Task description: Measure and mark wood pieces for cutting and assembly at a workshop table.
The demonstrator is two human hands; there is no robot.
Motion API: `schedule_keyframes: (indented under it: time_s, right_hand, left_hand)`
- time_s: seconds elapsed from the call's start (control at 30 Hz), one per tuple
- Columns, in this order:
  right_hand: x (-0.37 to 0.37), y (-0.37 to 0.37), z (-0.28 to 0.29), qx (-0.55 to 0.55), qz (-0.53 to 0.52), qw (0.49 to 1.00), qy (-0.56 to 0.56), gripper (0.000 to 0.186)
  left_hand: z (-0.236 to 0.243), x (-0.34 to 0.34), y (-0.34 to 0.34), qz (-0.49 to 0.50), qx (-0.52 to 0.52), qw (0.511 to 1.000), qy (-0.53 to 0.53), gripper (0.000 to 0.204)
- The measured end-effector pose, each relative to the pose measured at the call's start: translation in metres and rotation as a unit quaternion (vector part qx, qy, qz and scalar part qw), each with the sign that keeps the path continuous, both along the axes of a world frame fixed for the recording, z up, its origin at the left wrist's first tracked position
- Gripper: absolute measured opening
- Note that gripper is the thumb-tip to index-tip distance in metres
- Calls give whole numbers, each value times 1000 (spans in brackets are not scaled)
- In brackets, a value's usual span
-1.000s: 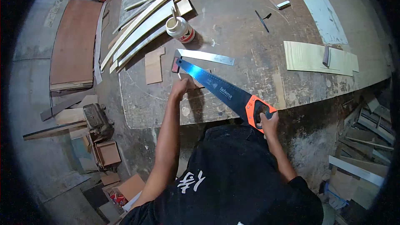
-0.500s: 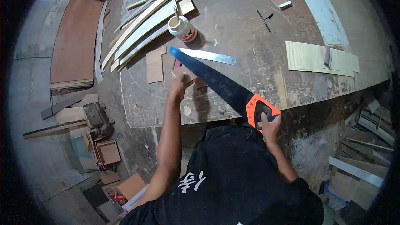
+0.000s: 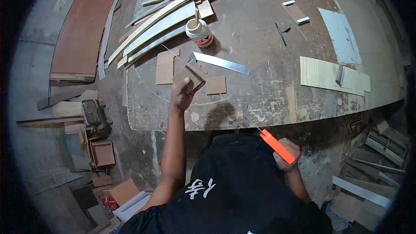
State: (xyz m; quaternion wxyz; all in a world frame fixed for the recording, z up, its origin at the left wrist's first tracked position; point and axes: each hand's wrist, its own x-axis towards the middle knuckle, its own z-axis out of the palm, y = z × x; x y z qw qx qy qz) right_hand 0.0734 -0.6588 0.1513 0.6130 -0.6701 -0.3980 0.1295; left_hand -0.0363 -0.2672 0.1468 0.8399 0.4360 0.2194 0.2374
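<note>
My left hand (image 3: pixel 183 96) grips a small square piece of brown wood (image 3: pixel 190 76), its thumb on the top face, raised over the bench. In my right hand (image 3: pixel 288 152), close to my body, is the orange handle (image 3: pixel 278 146) of a handsaw. The saw is turned edge-on, so its blade shows only as a thin line toward the piece; whether they touch I cannot tell. Another small brown square (image 3: pixel 216 85) lies on the bench right of my left hand. A notched brown board (image 3: pixel 165 68) and a shiny metal strip (image 3: pixel 222 63) lie beyond.
The worn workbench (image 3: pixel 260 91) carries a white glue jar (image 3: pixel 200 34) with a stick in it and a pile of wood strips (image 3: pixel 160 24). Pale boards (image 3: pixel 320 76), a white sheet (image 3: pixel 340 34) and a black pen (image 3: pixel 281 34) lie right. Brown panels (image 3: pixel 78 34) stand at left.
The saw has rolled from showing its flat side to edge-on, with my right hand lower. My left hand has lifted the wood piece into view, uncovering the small square on the bench.
</note>
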Motion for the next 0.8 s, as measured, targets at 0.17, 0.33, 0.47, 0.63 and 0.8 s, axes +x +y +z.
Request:
schedule_keyframes:
  time_s: [0.17, 0.33, 0.47, 0.63, 0.8]
  right_hand:
    - [-8, -2, 11, -33, 97, 995, -1, 16]
    - [-10, -5, -4, -24, 126, 988, -91, 18]
    - [-8, -3, -5, -4, 134, 985, -104, 20]
    - [-11, -7, -13, -15, 117, 984, -135, 21]
    - [-12, -4, -15, 23, 108, 981, -159, 19]
  left_hand:
    - [12, 3, -10, 21, -17, 999, -26, 61]
    - [16, 6, -14, 23, -3, 999, -39, 57]
    - [10, 4, -17, 37, 9, 999, -32, 56]
    - [-21, -5, -13, 71, -5, 994, -77, 56]
    - [7, 5, -19, 49, 24, 993, -109, 53]
